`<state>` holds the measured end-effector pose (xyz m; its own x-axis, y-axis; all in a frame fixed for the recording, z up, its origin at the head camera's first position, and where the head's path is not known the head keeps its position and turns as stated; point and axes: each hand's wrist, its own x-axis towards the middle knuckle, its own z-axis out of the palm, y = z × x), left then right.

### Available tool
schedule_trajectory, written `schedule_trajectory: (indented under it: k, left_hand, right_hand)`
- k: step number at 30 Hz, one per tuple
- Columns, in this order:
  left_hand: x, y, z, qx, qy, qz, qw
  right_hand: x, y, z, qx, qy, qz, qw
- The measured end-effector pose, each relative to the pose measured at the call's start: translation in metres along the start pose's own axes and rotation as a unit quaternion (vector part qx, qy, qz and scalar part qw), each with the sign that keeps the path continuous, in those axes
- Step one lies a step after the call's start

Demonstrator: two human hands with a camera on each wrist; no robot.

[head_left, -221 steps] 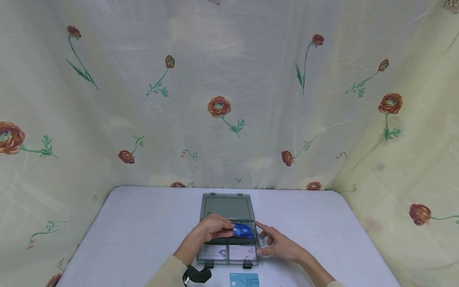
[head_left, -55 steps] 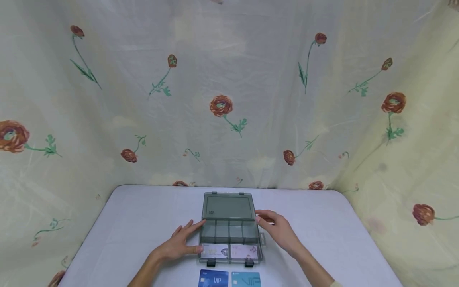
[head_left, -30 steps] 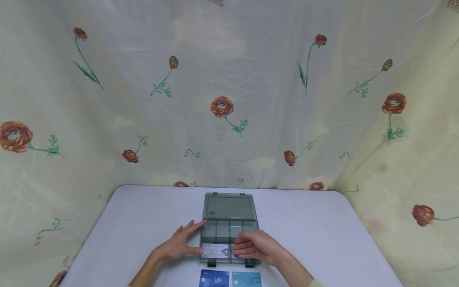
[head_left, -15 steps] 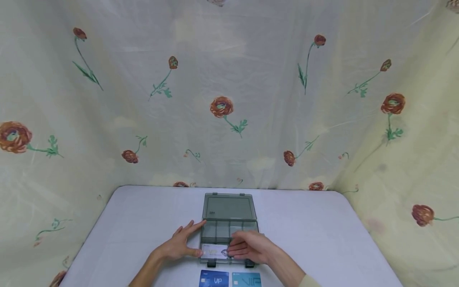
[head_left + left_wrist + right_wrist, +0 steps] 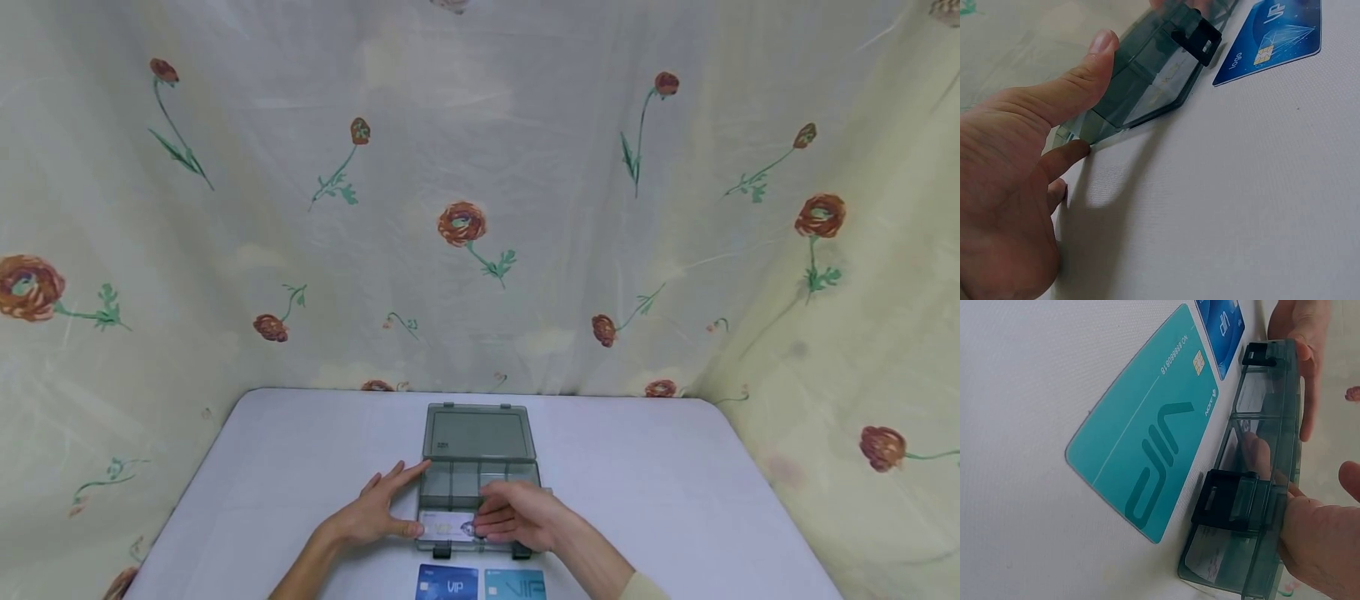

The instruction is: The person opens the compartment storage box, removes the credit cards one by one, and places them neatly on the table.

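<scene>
Head view: left hand (image 5: 366,515), released, touches the left side of the open box (image 5: 465,479); right hand (image 5: 534,517), ungripping, reaches into its near right compartment (image 5: 1235,565).

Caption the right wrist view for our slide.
Right hand reaching into translucent box, teal card and blue card alongside.

Curtained table booth, type of building indeterminable: one pale curtain (image 5: 540,192), softly creased, printed with long-stemmed red flowers (image 5: 460,223), hangs across the upper frame and down both sides, and one white table (image 5: 630,475), far corners rounded, fills lower centre, its far edge meeting the curtain.
</scene>
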<state>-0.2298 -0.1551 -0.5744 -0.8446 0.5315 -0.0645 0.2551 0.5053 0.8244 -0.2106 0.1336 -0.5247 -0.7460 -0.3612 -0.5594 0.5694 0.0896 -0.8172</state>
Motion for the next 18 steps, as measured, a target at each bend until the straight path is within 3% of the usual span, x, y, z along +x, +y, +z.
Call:
schedule_trajectory:
  k: [18]
  left_hand:
    - [0.0005,-0.0016,0.0012,0.004,0.001,0.003,1.0]
  right_hand:
    - [-0.001,-0.0004,-0.0013,0.006,-0.004,0.001,1.0]
